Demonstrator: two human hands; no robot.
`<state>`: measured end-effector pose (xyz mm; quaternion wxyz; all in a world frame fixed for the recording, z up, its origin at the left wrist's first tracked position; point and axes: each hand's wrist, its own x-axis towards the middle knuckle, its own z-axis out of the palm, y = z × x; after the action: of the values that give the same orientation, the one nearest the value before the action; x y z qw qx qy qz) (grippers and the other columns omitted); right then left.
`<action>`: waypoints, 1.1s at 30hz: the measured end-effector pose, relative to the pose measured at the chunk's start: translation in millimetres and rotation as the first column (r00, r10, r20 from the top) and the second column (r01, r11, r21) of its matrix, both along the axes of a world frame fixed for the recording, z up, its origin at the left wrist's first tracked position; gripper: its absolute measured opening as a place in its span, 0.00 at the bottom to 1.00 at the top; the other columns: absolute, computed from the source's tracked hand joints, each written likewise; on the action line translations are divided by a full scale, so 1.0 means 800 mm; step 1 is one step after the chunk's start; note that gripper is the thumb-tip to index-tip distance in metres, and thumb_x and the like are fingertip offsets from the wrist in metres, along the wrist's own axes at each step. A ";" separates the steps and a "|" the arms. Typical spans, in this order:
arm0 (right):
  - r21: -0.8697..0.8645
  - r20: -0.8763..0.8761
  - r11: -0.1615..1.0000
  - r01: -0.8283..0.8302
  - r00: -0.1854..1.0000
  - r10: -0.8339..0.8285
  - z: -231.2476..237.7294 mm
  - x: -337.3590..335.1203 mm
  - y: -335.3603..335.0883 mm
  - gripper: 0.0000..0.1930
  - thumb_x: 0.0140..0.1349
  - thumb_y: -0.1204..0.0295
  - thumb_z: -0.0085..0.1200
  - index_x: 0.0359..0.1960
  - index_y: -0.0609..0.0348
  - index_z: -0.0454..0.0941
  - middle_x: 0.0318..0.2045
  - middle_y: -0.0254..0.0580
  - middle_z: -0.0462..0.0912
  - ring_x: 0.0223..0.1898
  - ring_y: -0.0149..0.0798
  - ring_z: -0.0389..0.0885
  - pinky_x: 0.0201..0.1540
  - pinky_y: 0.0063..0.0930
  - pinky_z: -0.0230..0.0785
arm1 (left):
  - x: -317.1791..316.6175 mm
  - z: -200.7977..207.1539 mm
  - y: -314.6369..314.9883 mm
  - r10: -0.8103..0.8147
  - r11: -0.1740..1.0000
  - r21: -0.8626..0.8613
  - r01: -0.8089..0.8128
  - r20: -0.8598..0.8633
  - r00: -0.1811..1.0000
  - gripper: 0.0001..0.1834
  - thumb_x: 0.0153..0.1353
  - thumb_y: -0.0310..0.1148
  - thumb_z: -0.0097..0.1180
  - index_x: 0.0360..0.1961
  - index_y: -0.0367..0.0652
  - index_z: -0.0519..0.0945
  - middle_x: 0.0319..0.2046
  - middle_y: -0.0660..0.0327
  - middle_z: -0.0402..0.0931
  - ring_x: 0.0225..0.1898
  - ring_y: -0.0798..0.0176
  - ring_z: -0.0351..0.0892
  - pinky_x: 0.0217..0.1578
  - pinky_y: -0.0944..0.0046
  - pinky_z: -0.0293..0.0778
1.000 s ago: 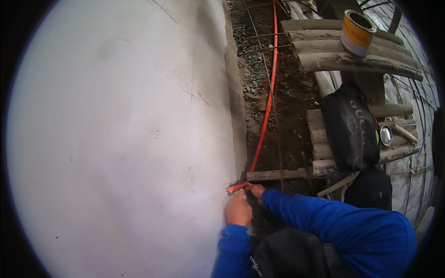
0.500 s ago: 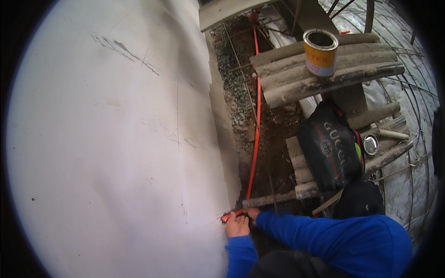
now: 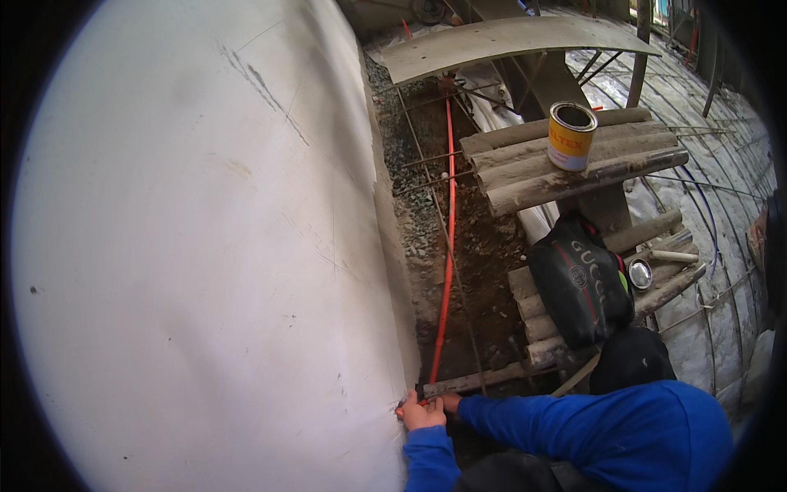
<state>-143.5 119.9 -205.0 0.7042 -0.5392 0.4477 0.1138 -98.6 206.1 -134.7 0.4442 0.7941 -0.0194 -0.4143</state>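
At the foot of the white wall point(image 3: 205, 246), my left hand point(image 3: 423, 413) has its fingers curled around a short orange pipe end point(image 3: 400, 409), which shows at the wall's lower edge. Just to its right, my right hand point(image 3: 450, 402) is closed on the same orange piece; its fingertips are partly hidden. A long orange pipe point(image 3: 448, 287) runs away from near my hands along the dirt trench. Beside my hands lies a grey round bar point(image 3: 475, 380), crossing the trench.
On the right, grey pipe lengths form two platforms point(image 3: 574, 172); the farther bears a yellow-and-white can point(image 3: 572, 135). A black bag point(image 3: 578, 283) and a round metal lid point(image 3: 640, 274) rest on the nearer one. Thin rebar point(image 3: 426, 164) crosses the trench, and a curved board point(image 3: 525, 45) spans its far end.
The view has tilted up, showing more of the far end. My left hand, earlier more spread below the orange piece, has curled its fingers around it. The right hand stays beside it.
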 end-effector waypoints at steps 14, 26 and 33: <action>-0.901 -0.125 0.432 -0.031 0.974 -0.190 0.048 -0.005 0.080 0.18 0.71 0.60 0.54 0.53 0.59 0.83 0.52 0.53 0.86 0.54 0.51 0.84 0.57 0.41 0.75 | -0.043 -0.046 -0.037 0.523 0.604 -0.462 -0.649 -0.385 0.761 0.32 0.71 0.38 0.57 0.73 0.46 0.61 0.67 0.51 0.62 0.68 0.51 0.64 0.64 0.49 0.71; -0.151 -0.110 0.965 -0.213 0.974 0.198 -0.055 -0.038 -0.007 0.20 0.71 0.54 0.54 0.54 0.55 0.84 0.51 0.55 0.87 0.55 0.56 0.84 0.57 0.42 0.75 | -0.041 -0.111 -0.026 0.454 0.863 -0.240 -0.445 -0.019 0.891 0.26 0.75 0.28 0.49 0.71 0.40 0.61 0.65 0.51 0.64 0.59 0.50 0.75 0.54 0.52 0.83; -0.494 -0.051 0.780 -0.385 0.908 0.416 -0.024 0.004 -0.104 0.20 0.72 0.57 0.51 0.51 0.58 0.85 0.50 0.56 0.87 0.52 0.59 0.85 0.55 0.46 0.78 | -0.032 -0.112 -0.026 0.561 0.779 -0.236 -0.581 -0.152 0.814 0.24 0.75 0.40 0.53 0.67 0.43 0.67 0.54 0.55 0.74 0.46 0.56 0.81 0.42 0.60 0.81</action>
<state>-139.9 36.3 -224.2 0.5158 -0.7865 0.3153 0.1263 -124.4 185.1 -224.0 0.6536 0.6783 0.1818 -0.2821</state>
